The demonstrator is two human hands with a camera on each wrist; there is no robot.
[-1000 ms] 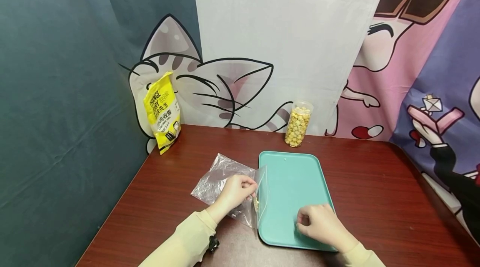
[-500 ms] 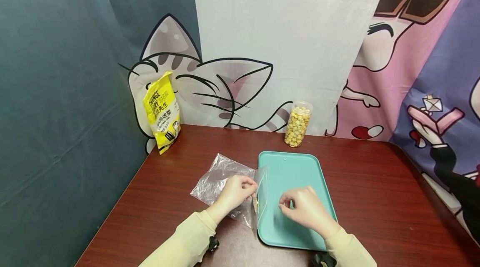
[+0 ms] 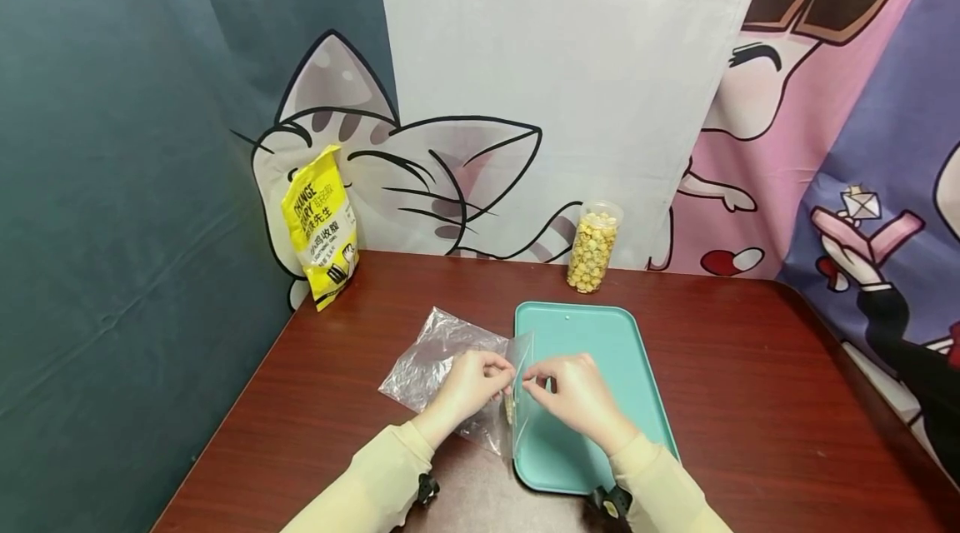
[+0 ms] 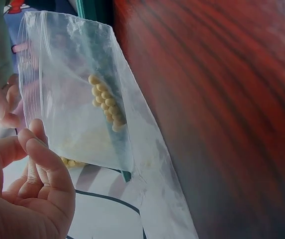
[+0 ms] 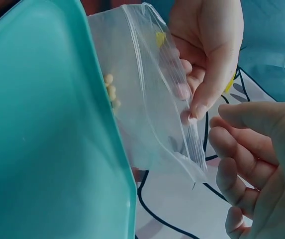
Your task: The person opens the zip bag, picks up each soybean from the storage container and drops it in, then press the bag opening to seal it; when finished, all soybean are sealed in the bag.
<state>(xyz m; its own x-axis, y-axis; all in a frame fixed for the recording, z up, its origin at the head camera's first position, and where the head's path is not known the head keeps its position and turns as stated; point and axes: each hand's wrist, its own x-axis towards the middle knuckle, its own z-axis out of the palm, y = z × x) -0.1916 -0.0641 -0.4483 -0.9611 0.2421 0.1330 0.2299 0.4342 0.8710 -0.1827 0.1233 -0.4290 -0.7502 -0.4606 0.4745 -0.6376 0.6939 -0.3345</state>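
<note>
My left hand (image 3: 471,383) pinches the lip of a clear zip bag (image 3: 519,387) and holds it upright at the left rim of a teal tray (image 3: 600,350). A few yellow pellets (image 4: 106,102) lie inside the bag (image 4: 77,114). My right hand (image 3: 572,396) hovers over the tray with thumb and forefinger drawn together at the bag's mouth. In the right wrist view its curled fingers (image 5: 232,149) sit just beside the bag's corner (image 5: 194,172). I cannot see anything between them.
A second clear bag (image 3: 423,358) lies flat on the dark wooden table (image 3: 750,400), left of my left hand. A jar of yellow pellets (image 3: 592,248) and a yellow pouch (image 3: 318,225) stand against the back curtain.
My right hand has moved from the tray's near right part leftwards to the bag's mouth. The left hand and bag have stayed in place.
</note>
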